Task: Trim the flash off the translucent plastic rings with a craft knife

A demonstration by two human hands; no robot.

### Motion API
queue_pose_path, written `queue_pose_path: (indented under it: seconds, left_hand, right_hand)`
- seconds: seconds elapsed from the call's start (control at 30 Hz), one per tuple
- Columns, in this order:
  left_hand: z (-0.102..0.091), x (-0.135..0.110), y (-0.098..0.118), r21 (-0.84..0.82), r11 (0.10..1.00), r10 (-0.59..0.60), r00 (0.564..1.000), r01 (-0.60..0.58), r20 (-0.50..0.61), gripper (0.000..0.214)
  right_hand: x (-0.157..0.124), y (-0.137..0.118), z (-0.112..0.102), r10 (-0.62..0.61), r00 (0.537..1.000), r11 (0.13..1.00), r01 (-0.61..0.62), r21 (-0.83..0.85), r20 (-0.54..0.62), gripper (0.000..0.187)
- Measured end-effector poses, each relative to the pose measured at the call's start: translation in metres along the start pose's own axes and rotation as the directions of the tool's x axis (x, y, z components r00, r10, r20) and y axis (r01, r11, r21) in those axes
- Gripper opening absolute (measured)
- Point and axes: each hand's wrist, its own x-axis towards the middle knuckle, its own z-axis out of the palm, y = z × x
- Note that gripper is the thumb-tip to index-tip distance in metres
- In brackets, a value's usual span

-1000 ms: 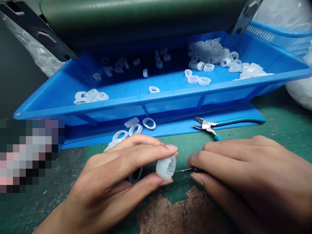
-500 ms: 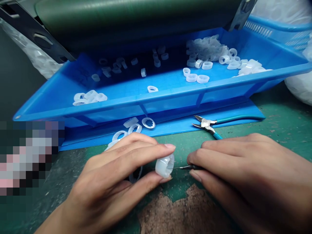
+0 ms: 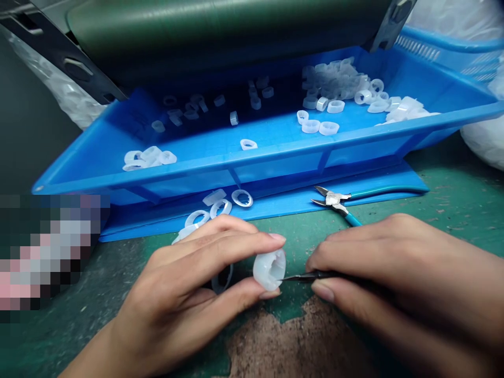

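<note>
Left hand (image 3: 185,283) was grasping a translucent silicone ring (image 3: 270,269) just above the green worktop (image 3: 299,252), right hand (image 3: 394,268) pinching a thin pointed tool (image 3: 303,276) against its edge, with many more rings (image 3: 331,81) left lying in the blue tray (image 3: 236,170).

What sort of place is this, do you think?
Probably a factory workbench for finishing plastic parts: a blue tray holds many cloudy rings, cutting pliers lie beside it, and the green bench top is worn.

Translucent white molded ring (image 3: 269,270), thick-walled, notched inside, held up off mat; thin dark pick (image 3: 303,275) w/ tip at rim
</note>
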Motion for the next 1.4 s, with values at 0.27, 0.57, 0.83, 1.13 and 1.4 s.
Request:
queue_pose_path:
  seconds: [0.27,0.57,0.83,1.13,1.4]
  left_hand:
    - [0.0,0.001,0.0,-0.023,1.0,-0.015,1.0,0.015,-0.023,0.039]
    - [0.003,0.002,-0.001,-0.016,0.999,-0.035,0.999,0.034,-0.02,0.041]
    - [0.003,-0.001,-0.004,0.005,1.0,0.005,1.0,-0.005,-0.02,0.039]
    - [0.005,0.0,-0.005,0.004,0.999,0.042,0.999,-0.042,-0.012,0.039]
    - [0.003,0.0,-0.003,-0.024,0.999,0.046,0.999,-0.047,-0.013,0.041]
  right_hand:
    - [0.009,-0.004,-0.003,0.006,1.0,1.0,-0.005,0.004,-0.016,0.026]
    - [0.004,-0.001,-0.001,0.023,1.0,0.999,-0.022,0.04,-0.014,0.023]
    - [-0.017,0.009,-0.002,-0.005,0.997,0.985,-0.009,0.17,0.083,0.02]
    - [-0.016,0.005,-0.003,0.014,0.998,0.991,-0.023,0.135,0.069,0.026]
    - [-0.015,0.009,-0.002,0.011,0.993,0.977,-0.036,0.211,0.118,0.025]
